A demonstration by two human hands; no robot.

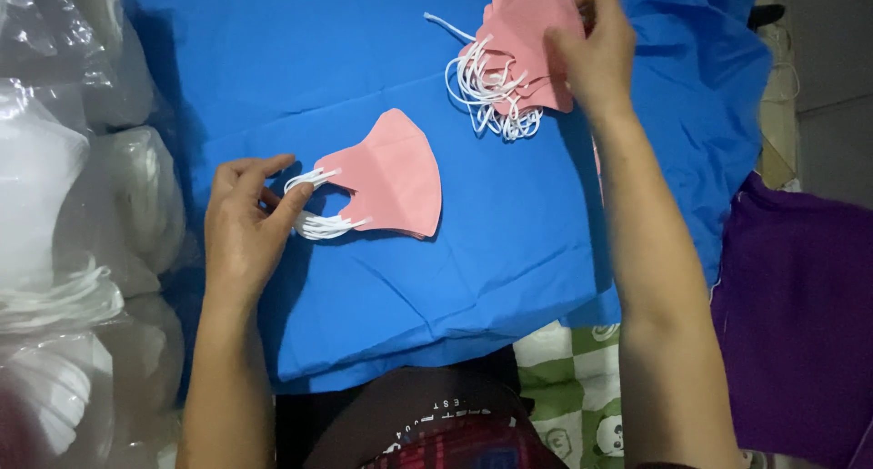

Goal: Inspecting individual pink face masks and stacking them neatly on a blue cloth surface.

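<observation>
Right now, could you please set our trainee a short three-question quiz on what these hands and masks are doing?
1. True or false: the left hand touches the white ear loops of the small pink mask stack.
2. What does the right hand grip?
A. a plastic bag
B. the fanned pile of pink masks
C. the purple fabric
3. What colour is the cloth under the masks?

Key:
1. True
2. B
3. Blue
</observation>
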